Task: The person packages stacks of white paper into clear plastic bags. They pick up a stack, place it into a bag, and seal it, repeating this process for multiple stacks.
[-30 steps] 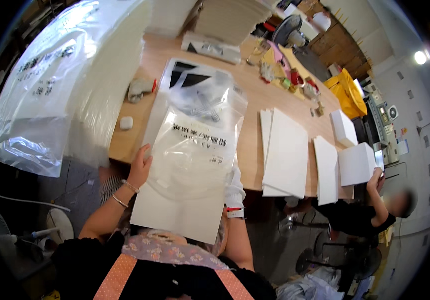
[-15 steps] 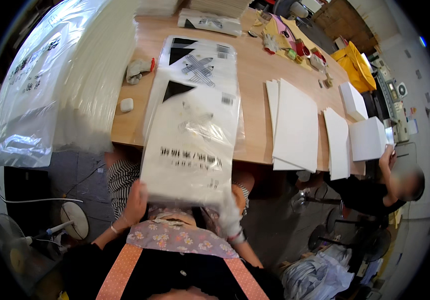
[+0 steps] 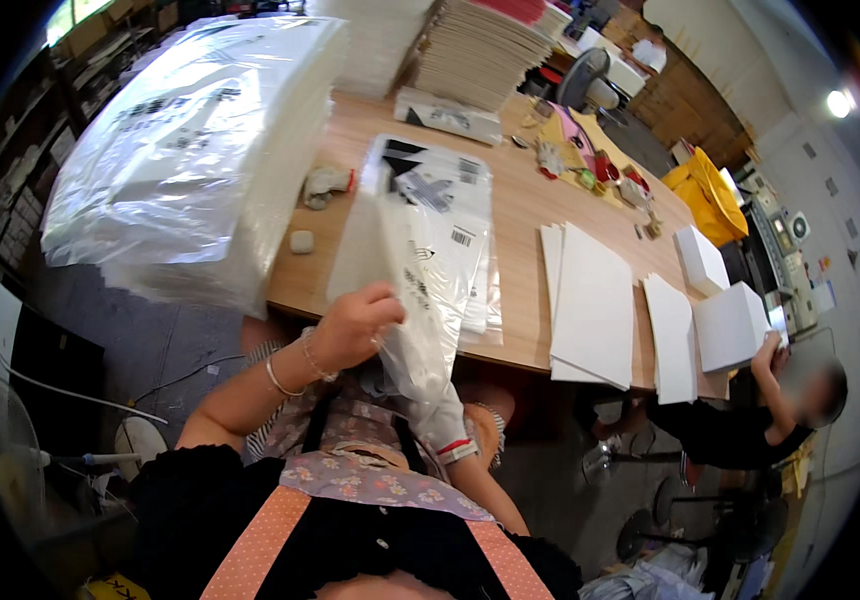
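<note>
My left hand (image 3: 355, 325), bare with bracelets at the wrist, is closed on the edge of a clear printed plastic bag (image 3: 430, 300). The bag stands tilted and narrowed above my lap, its lower end bunched. My right hand (image 3: 442, 425) wears a white glove and is at that lower end; its fingers are hidden by the film, and whether they are inside or behind it I cannot tell. Just beyond, a flat stack of similar printed bags (image 3: 405, 165) with black corners and pencil drawings lies on the wooden table (image 3: 525, 250).
A tall pile of plastic bags (image 3: 180, 150) fills the table's left. Near it lie a grey glove (image 3: 328, 185) and a small white case (image 3: 302, 242). White paper sheets (image 3: 595, 300) and white paper blocks (image 3: 730, 325) are at right, where another person (image 3: 750, 420) sits. Paper stacks (image 3: 480, 50) stand behind.
The bag has gone from lying flat toward me to tilted and gathered. My left hand has moved up and right onto its edge. The view has shifted, showing more of the room's far side.
</note>
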`<control>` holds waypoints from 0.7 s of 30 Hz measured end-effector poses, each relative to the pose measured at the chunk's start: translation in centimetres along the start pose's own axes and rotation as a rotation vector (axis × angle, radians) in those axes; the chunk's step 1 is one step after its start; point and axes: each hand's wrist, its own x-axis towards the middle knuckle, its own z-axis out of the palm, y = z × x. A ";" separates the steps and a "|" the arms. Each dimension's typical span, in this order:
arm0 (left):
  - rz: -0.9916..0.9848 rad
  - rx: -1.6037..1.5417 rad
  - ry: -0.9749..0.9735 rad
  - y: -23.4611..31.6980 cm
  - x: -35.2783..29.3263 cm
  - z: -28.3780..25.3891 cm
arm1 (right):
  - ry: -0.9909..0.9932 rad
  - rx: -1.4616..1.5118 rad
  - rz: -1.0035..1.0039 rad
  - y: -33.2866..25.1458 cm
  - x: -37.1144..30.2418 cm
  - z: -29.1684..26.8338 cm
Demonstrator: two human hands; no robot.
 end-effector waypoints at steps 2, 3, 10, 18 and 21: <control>0.136 0.040 -0.018 3.2 0.7 -3.3 | -0.054 0.000 -0.056 -4.3 1.5 4.0; 0.215 0.061 -0.025 4.8 1.3 -5.0 | -0.094 0.215 0.017 -6.0 2.6 5.1; 0.037 0.100 0.892 5.4 1.7 -20.1 | -0.477 0.367 -0.016 -21.2 15.1 10.2; -0.227 -0.147 1.040 -11.6 -13.0 -43.0 | -0.598 0.155 0.081 -28.1 13.8 24.1; -0.364 -0.046 1.007 -11.3 -10.8 -38.5 | -0.474 0.156 -0.042 -26.6 14.4 25.0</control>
